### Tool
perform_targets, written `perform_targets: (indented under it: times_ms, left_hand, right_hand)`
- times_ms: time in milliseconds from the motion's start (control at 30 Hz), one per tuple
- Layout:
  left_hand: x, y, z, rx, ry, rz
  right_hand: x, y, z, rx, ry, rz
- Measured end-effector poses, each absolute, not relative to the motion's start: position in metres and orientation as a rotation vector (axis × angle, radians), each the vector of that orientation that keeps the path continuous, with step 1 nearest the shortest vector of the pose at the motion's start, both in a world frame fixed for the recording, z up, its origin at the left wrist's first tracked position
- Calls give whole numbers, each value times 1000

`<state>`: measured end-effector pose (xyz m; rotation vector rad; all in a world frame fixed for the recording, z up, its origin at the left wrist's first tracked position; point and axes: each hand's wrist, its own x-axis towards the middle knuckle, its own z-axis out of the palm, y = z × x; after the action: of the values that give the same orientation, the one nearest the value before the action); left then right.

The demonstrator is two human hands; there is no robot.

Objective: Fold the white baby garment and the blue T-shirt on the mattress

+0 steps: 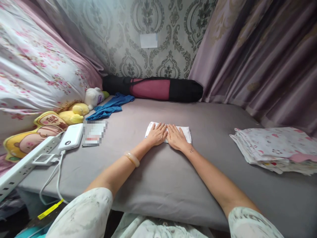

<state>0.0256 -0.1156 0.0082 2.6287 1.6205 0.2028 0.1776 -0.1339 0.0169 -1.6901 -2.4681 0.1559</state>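
Cloth point(188, 134) lies folded beneath your left hand point(157, 134) and right hand point(176, 137), both spread flat, palms down; its ends protrude left and right.

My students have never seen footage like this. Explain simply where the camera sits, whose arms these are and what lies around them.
No machine here: these are one person's bare arms, seen from a camera worn on their head, looking forward and down. The left hand and right hand lie flat on a folded white cloth, without gripping it. On the gray sheet, a white power bank and blue cloth lie left, printed cloths are stacked right, and a long black-and-maroon bag lies behind.
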Motion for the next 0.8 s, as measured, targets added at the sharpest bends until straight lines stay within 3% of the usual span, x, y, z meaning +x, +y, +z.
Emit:
perform_targets:
  times_ms: [367, 800]
  left_hand:
    - [21, -111, 16, 2582, 1579, 176]
    - [12, -116, 15, 2582, 1662, 208]
  right_hand:
    - [184, -130, 23, -1730, -2496, 268]
    - [191, -135, 15, -1808, -2408, 170]
